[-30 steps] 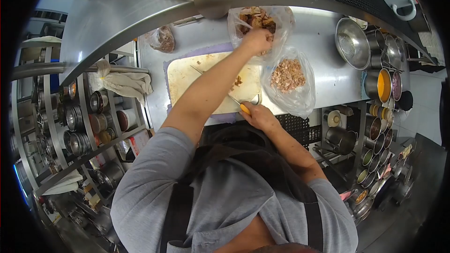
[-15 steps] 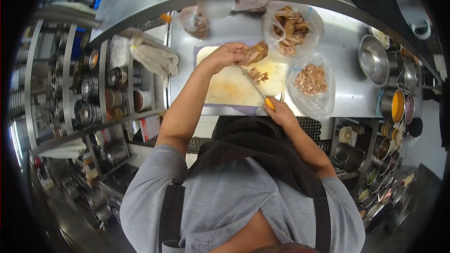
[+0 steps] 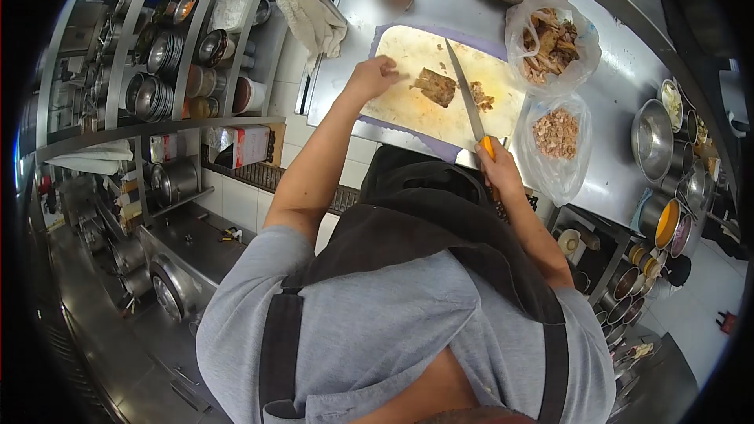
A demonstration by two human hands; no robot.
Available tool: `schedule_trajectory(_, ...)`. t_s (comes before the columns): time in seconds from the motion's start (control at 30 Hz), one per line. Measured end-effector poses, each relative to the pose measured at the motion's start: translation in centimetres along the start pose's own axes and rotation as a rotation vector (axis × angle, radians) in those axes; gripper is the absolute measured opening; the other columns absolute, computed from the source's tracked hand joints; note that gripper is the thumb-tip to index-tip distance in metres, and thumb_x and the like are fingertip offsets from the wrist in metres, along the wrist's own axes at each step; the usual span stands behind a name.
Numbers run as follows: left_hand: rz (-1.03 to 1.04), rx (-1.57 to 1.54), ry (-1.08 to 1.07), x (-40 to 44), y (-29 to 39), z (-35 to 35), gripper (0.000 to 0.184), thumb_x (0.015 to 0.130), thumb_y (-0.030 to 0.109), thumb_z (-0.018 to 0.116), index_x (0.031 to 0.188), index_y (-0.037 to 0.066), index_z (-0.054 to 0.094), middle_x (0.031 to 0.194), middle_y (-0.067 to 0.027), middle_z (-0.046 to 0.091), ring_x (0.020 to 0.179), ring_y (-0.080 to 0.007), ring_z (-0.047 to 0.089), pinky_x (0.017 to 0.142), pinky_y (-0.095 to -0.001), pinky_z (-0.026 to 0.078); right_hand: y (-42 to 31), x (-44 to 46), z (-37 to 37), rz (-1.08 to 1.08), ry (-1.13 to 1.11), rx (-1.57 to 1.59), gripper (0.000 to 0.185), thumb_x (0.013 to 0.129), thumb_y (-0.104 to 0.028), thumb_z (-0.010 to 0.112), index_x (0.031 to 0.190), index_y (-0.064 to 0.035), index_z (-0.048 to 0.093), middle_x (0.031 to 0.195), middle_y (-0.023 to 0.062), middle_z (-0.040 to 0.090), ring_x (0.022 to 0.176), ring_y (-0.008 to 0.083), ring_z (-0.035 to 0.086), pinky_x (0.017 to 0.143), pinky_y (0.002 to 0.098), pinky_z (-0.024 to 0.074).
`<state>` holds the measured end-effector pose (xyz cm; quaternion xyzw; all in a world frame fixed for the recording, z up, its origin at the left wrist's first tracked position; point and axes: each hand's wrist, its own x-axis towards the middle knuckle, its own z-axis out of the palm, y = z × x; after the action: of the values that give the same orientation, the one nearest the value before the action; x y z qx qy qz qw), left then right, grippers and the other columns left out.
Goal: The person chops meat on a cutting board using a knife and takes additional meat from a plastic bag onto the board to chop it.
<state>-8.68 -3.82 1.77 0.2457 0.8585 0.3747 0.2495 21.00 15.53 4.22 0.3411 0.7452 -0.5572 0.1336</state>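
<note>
A piece of browned cooked meat (image 3: 435,88) lies on the white cutting board (image 3: 393,104). To its left, my left hand (image 3: 375,77) hovers over the board's edge with nothing in it, its fingers loosely bent, apart and a little blurred. My right hand (image 3: 499,166) grips the yellow handle of a long knife (image 3: 468,93) at the near right of the board. The blade points away from me, between the meat piece and a small heap of chopped meat (image 3: 481,98). Purple cloth (image 3: 408,140) shows under the board.
Right of the board are a plastic bag of cooked meat pieces (image 3: 554,41) and another bag of diced meat (image 3: 556,133). Farther right stand a steel bowl (image 3: 652,140) and several pots. Shelves of metal bowls (image 3: 161,51) are at left; a towel (image 3: 302,4) hangs beside the counter.
My left hand has let go of the meat, which now lies on the board, and moved left. The knife has swung to point farther away from me. The view has turned.
</note>
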Motion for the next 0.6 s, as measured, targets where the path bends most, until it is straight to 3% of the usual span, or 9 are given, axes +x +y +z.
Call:
schedule_trajectory(0.07, 0.080, 0.561, 0.125, -1.5, 1.7, 0.3, 0.034, 0.081, 0.028, 0.074, 0.107, 0.006, 0.070, 0.108, -0.0096, 0.069, 0.105, -0.0263, 0.063, 0.090, -0.0370, 0.051, 0.0, 0.0, 0.1, -0.013, 0.014, -0.027, 0.043, 0.098, -0.038, 0.054, 0.118, -0.0006, 0.056, 0.055, 0.0083, 0.055, 0.039, 0.0191, 0.053, 0.041, 0.0332, 0.0435)
schedule_trajectory(0.1, 0.079, 0.560, 0.126, -1.3, 1.9, 0.9, 0.034, 0.081, 0.028, 0.074, 0.107, 0.006, 0.070, 0.108, -0.0096, 0.069, 0.105, -0.0263, 0.063, 0.090, -0.0370, 0.051, 0.0, 0.0, 0.2, -0.014, 0.014, -0.029, 0.043, 0.098, -0.038, 0.054, 0.118, -0.0006, 0.056, 0.055, 0.0083, 0.055, 0.039, 0.0191, 0.053, 0.041, 0.0332, 0.0435)
schedule_trajectory(0.2, 0.443, 0.427, 0.139, -0.9, 3.7, 3.8, 0.032, 0.075, 0.007, 0.063, 0.106, 0.007, 0.070, 0.109, -0.0083, 0.067, 0.107, -0.0299, 0.059, 0.094, -0.0411, 0.049, 0.1, -0.3, 0.5, -0.012, 0.033, -0.063, 0.044, 0.098, -0.039, 0.053, 0.120, -0.0007, 0.056, 0.056, 0.0080, 0.054, 0.039, 0.0193, 0.054, 0.041, 0.0335, 0.0439)
schedule_trajectory(0.3, 0.445, 0.538, 0.030, -0.7, 5.2, 6.8, 0.029, 0.076, 0.007, 0.063, 0.104, 0.009, 0.070, 0.109, -0.0069, 0.065, 0.109, -0.0303, 0.057, 0.092, -0.0442, 0.049, 0.0, -0.2, 0.6, -0.011, 0.047, -0.091, 0.045, 0.099, -0.041, 0.052, 0.119, -0.0006, 0.056, 0.057, 0.0082, 0.054, 0.039, 0.0193, 0.053, 0.041, 0.0338, 0.0440)
schedule_trajectory(0.33, 0.376, 0.614, -0.095, -0.6, 5.8, 7.1, 0.036, 0.077, 0.005, 0.064, 0.112, 0.010, 0.069, 0.123, -0.0071, 0.060, 0.115, -0.0313, 0.053, 0.095, -0.0428, 0.049, 0.0, -0.3, 0.7, 0.002, 0.048, -0.060, 0.045, 0.099, -0.041, 0.051, 0.119, -0.0011, 0.056, 0.056, 0.0082, 0.054, 0.040, 0.0192, 0.053, 0.042, 0.0338, 0.0442)
schedule_trajectory(0.43, 0.459, 0.620, -0.232, -1.2, 5.6, 7.1, 0.036, 0.076, 0.005, 0.064, 0.111, 0.011, 0.068, 0.122, -0.0076, 0.061, 0.112, -0.0316, 0.055, 0.094, -0.0426, 0.049, -0.3, -0.8, 0.6, 0.012, 0.048, -0.021, 0.043, 0.101, -0.041, 0.048, 0.119, -0.0026, 0.057, 0.056, 0.0076, 0.053, 0.040, 0.0174, 0.053, 0.043, 0.0332, 0.0442)
schedule_trajectory(0.5, 0.525, 0.538, -0.172, -1.9, 4.7, 6.8, 0.034, 0.076, 0.005, 0.064, 0.110, 0.010, 0.068, 0.120, -0.0080, 0.061, 0.111, -0.0323, 0.055, 0.094, -0.0431, 0.049, -1.1, -1.4, 0.5, 0.005, 0.043, -0.012, 0.042, 0.102, -0.041, 0.047, 0.119, -0.0035, 0.058, 0.056, 0.0070, 0.052, 0.040, 0.0158, 0.052, 0.043, 0.0325, 0.0440)
schedule_trajectory(0.57, 0.587, 0.450, -0.112, -2.4, 3.8, 6.7, 0.033, 0.076, 0.005, 0.064, 0.108, 0.010, 0.068, 0.118, -0.0084, 0.062, 0.109, -0.0329, 0.056, 0.094, -0.0436, 0.049, -1.9, -2.0, 0.2, -0.028, 0.028, -0.077, 0.039, 0.103, -0.038, 0.044, 0.118, -0.0051, 0.058, 0.061, 0.0138, 0.059, 0.051, 0.0267, 0.062, 0.052, 0.0396, 0.0487)
schedule_trajectory(0.6, 0.544, 0.410, -0.008, -2.7, 3.8, 6.6, 0.030, 0.075, 0.006, 0.064, 0.105, 0.009, 0.068, 0.115, -0.0093, 0.062, 0.107, -0.0337, 0.057, 0.092, -0.0442, 0.049, -1.5, -1.9, 0.4, -0.021, 0.029, -0.075, 0.039, 0.103, -0.038, 0.044, 0.118, -0.0051, 0.058, 0.061, 0.0138, 0.059, 0.051, 0.0267, 0.062, 0.052, 0.0396, 0.0487)
